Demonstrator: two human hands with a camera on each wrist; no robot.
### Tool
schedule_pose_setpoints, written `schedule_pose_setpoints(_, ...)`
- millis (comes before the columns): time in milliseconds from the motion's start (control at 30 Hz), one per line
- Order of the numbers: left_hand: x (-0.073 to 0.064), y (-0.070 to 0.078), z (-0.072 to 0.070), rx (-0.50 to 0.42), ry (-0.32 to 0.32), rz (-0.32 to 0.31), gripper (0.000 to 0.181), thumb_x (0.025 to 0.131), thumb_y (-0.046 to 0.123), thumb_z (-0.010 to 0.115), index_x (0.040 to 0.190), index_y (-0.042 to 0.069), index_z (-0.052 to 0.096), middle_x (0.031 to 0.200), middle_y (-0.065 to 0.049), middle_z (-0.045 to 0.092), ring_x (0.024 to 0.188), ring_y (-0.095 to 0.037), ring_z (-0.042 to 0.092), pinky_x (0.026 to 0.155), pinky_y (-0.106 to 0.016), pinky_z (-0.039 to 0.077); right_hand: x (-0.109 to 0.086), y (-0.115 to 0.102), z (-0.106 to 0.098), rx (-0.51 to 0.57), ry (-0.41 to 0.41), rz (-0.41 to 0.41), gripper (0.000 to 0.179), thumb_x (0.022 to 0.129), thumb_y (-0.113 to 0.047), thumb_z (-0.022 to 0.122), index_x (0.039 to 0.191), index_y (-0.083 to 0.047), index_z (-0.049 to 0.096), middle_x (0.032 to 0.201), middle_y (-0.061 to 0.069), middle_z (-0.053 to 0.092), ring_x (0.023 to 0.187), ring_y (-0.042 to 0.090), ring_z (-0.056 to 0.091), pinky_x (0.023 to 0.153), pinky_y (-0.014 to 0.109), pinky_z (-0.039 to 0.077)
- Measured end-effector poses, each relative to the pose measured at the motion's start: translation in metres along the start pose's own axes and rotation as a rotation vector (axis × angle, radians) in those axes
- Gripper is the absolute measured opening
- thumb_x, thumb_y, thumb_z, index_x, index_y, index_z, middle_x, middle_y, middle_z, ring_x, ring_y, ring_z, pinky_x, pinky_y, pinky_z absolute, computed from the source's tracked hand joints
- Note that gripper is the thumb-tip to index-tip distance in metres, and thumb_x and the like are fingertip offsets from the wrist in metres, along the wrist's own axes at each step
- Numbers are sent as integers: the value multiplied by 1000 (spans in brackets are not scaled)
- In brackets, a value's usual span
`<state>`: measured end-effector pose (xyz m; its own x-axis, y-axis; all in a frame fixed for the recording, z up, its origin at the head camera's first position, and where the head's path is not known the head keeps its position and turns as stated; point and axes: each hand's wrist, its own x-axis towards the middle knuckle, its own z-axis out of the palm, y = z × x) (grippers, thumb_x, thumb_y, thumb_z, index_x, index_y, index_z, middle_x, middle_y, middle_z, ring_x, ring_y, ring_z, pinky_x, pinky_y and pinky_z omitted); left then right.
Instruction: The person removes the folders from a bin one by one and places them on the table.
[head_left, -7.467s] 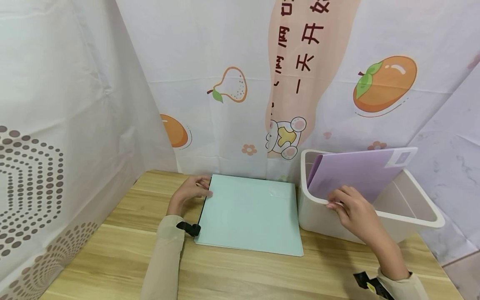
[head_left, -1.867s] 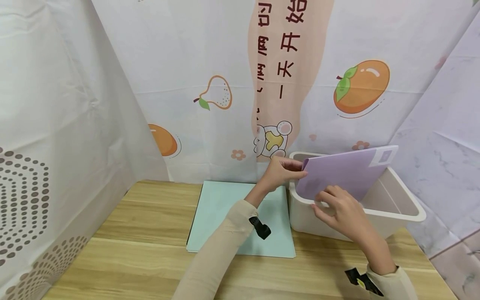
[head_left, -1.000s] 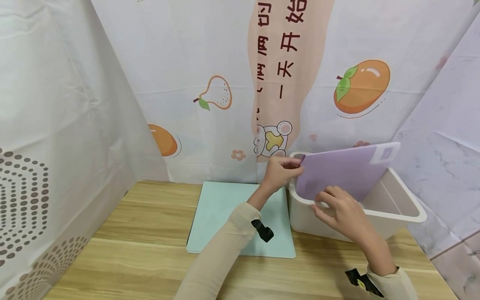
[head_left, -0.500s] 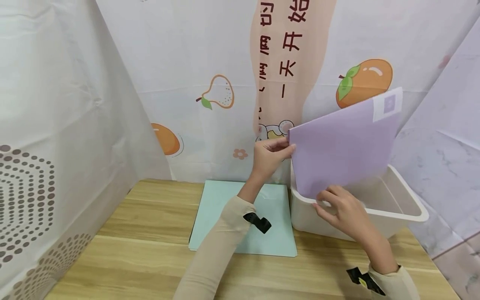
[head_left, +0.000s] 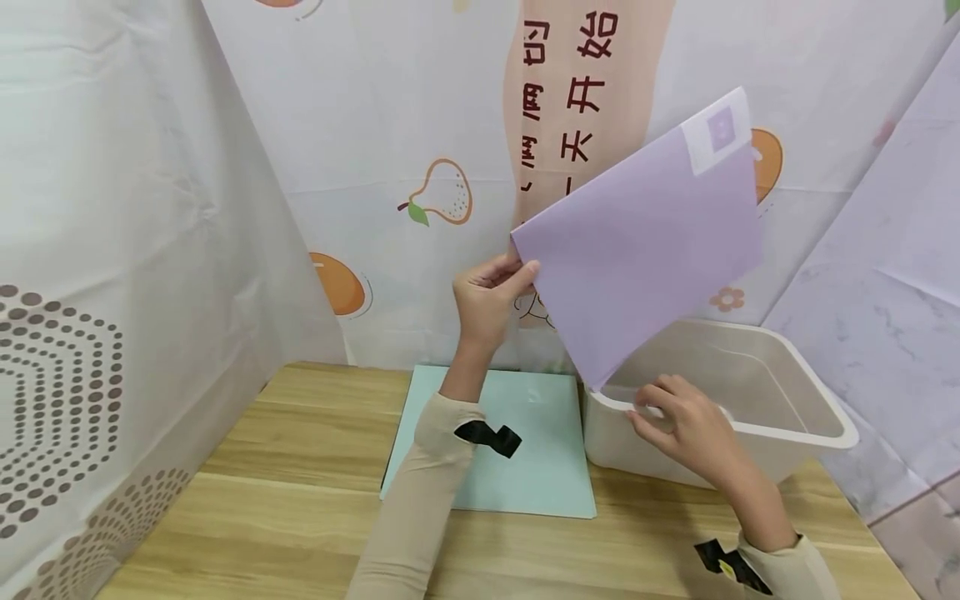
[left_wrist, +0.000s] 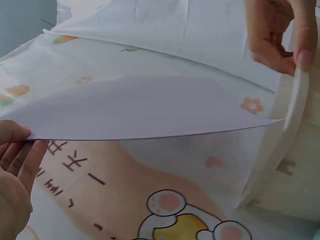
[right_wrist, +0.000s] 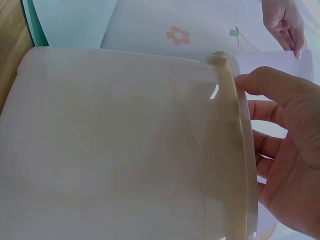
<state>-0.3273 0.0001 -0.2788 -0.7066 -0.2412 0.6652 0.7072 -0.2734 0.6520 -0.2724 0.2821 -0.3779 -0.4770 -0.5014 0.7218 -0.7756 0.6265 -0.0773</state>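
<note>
In the head view, my left hand [head_left: 486, 310] pinches a light purple folder [head_left: 645, 237] by its left edge, thumb in front and fingers behind. The folder hangs tilted, its white-labelled corner high at the right and its lowest corner right at the left end of a white bin's rim [head_left: 795, 435]. The left wrist view shows the purple folder [left_wrist: 150, 110] almost edge-on. My right hand [head_left: 686, 425] holds the bin's near rim; in the right wrist view, its thumb is on the outside of the bin [right_wrist: 110, 140] and its fingers reach inside.
Pale green folders [head_left: 547, 458] lie stacked on the wooden table [head_left: 300, 467], left of the bin and under my left forearm. A printed curtain [head_left: 390, 100] hangs close behind the table, and a dotted white one [head_left: 150, 208] at the left.
My left hand went from the green folders to the purple folder in the bin, then lifted it up and left, tilting it. My right hand has stayed on the rim.
</note>
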Motion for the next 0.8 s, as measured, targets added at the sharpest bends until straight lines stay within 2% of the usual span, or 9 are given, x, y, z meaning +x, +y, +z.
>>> schedule_pose_setpoints(67, 2, 5, -6, 28, 17, 26, 22, 82, -12, 75, 102, -21, 71, 79, 6, 75, 65, -5, 69, 62, -22, 60, 0, -1, 0, 6, 1, 0, 15, 77, -12, 81, 84, -18, 69, 80, -8, 58, 74, 6, 46, 61, 16, 38)
schedule_pose_setpoints(167, 4, 13, -14, 63, 34, 58, 20, 81, -13, 76, 100, -20, 72, 80, -6, 77, 65, -5, 69, 61, -21, 59, 0, -2, 1, 9, 3, 8, 18, 76, -12, 82, 84, -19, 69, 82, -8, 60, 74, 7, 47, 61, 16, 38)
schedule_pose_setpoints(300, 7, 19, -20, 71, -4, 91, 20, 81, -14, 76, 98, -22, 71, 84, -23, 76, 66, -5, 70, 61, -21, 59, -1, -3, 1, 1, 0, 33, 21, 73, -10, 84, 83, -21, 68, 83, -9, 61, 74, 7, 50, 61, 15, 40)
schedule_pose_setpoints(400, 8, 21, -22, 72, -46, 94, 21, 82, -12, 75, 100, -22, 71, 84, -16, 78, 67, -5, 70, 62, -20, 58, -1, -3, 1, -1, -4, 43, 23, 72, -8, 84, 84, -20, 69, 85, -8, 61, 74, 8, 51, 61, 15, 40)
schedule_pose_setpoints(467, 8, 21, -25, 78, -65, 90, 21, 82, -11, 76, 101, -21, 71, 82, -10, 78, 67, -5, 70, 52, -17, 53, -1, -3, 1, 2, -7, 41, 24, 72, -7, 84, 84, -20, 69, 85, -8, 62, 75, 8, 52, 62, 15, 41)
schedule_pose_setpoints(533, 7, 21, -27, 85, -85, 81, 23, 83, -8, 77, 103, -19, 72, 82, -9, 78, 66, -5, 69, 42, -17, 45, -1, -3, 1, 5, -6, 34, 23, 72, -7, 84, 84, -20, 69, 85, -7, 62, 75, 9, 52, 62, 14, 41)
schedule_pose_setpoints(633, 6, 20, -31, 121, -123, 61, 25, 84, -5, 78, 106, -15, 73, 83, -17, 77, 65, -5, 69, 34, -19, 33, -1, -3, 2, 9, 0, 24, 22, 72, -7, 83, 84, -19, 69, 84, -7, 61, 74, 9, 51, 62, 14, 40)
schedule_pose_setpoints(800, 2, 18, -36, 195, -169, 36, 28, 86, -2, 77, 113, -9, 74, 92, -29, 74, 68, -4, 69, 36, -20, 37, -2, -3, 3, 0, 6, 27, 20, 73, -10, 83, 84, -21, 70, 82, -9, 59, 73, 6, 48, 60, 14, 38)
